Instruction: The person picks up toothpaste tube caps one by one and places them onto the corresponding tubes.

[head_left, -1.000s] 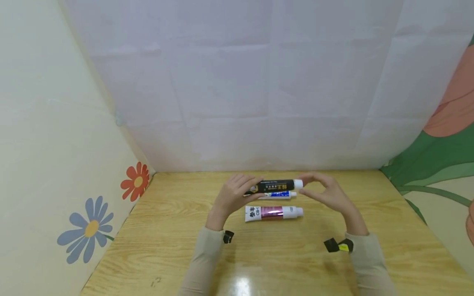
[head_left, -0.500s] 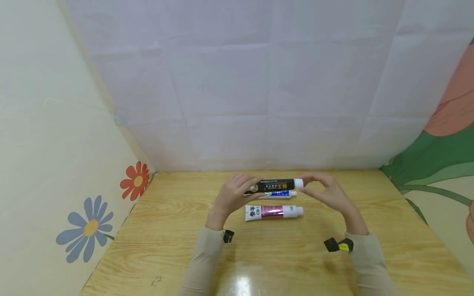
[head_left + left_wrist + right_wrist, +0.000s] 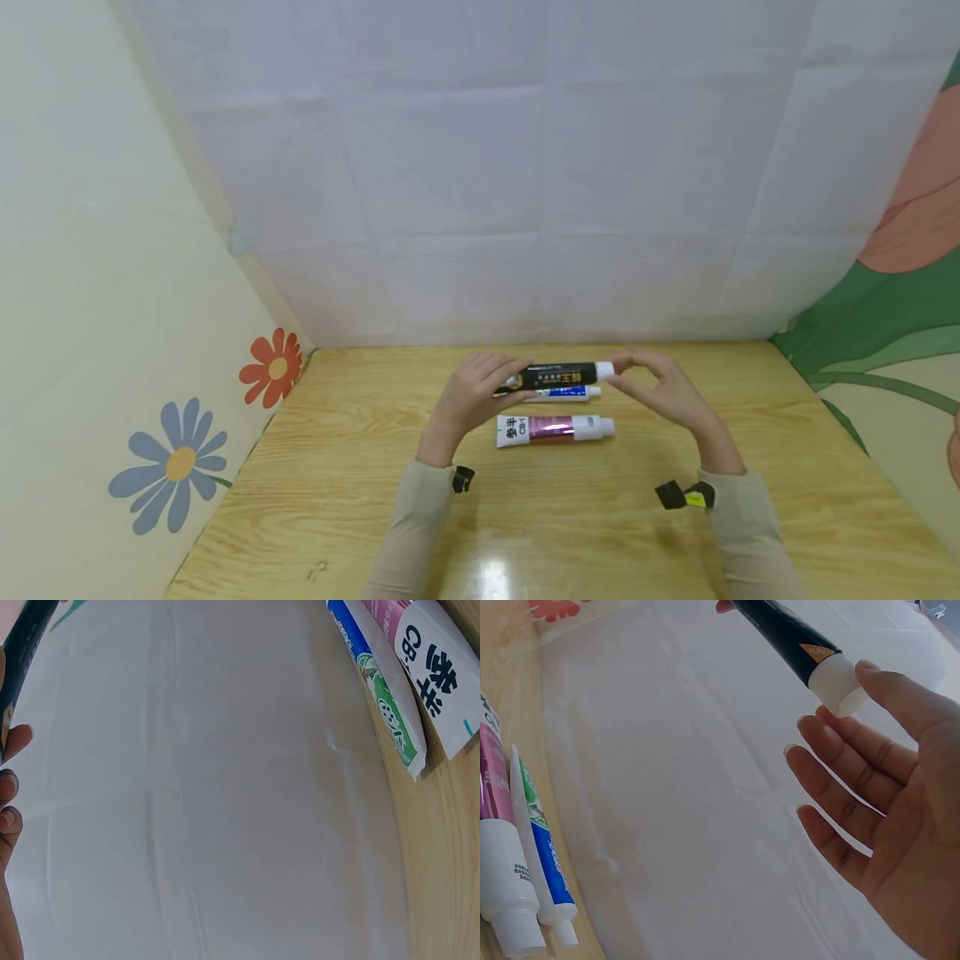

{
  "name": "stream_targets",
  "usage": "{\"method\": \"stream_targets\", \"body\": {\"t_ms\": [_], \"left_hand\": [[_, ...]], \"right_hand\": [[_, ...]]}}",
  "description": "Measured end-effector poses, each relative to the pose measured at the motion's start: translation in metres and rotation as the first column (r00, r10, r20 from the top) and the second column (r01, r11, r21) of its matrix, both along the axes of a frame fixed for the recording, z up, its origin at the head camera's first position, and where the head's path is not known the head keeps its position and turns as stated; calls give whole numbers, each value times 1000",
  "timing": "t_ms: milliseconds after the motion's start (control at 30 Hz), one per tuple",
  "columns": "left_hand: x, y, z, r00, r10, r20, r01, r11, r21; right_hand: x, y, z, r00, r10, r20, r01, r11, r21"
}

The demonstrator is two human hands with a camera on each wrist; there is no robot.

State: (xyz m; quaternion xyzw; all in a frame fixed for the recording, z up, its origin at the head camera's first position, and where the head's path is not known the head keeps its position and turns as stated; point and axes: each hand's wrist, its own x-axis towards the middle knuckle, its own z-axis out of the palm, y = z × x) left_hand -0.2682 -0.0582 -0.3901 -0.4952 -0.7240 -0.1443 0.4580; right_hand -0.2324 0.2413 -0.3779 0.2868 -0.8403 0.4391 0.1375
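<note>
A black toothpaste tube [image 3: 558, 377] with gold lettering and a white cap [image 3: 604, 372] is held level above the table. My left hand [image 3: 471, 397] grips its tail end, fingers over the top and thumb below. At the other end, the thumb and index finger of my right hand [image 3: 663, 392] pinch the end of the cap; its other fingers spread loosely in the right wrist view. Below lies a white and purple toothpaste tube [image 3: 551, 430]. Behind it, a blue, green and white toothpaste tube [image 3: 546, 851] is partly hidden by the black one in the head view.
The tubes lie on a wood-grain table [image 3: 360, 517]. A white sheet [image 3: 480, 208] hangs along the table's back edge. Painted flower walls flank both sides, with a red flower [image 3: 272, 367] on the left. Black straps [image 3: 684, 495] show at the wrists.
The right thumb and index fingertips have drawn in slightly onto the cap. The left hand and the black tube stay nearly still; the two tubes on the table have not moved.
</note>
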Motion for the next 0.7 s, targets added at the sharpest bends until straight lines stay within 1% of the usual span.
{"method": "stream_targets", "body": {"t_ms": [200,300,700], "left_hand": [[1,0,1,1000,-2,-2,2,1000,2],[1,0,1,1000,-2,-5,2,1000,3],[3,1,0,1000,6,-17,-6,1000,-2]], "right_hand": [[15,-10,20,1000,-18,9,18,999,27],[17,-11,21,999,-29,13,29,999,33],[18,-12,21,999,-33,42,32,999,30]]}}
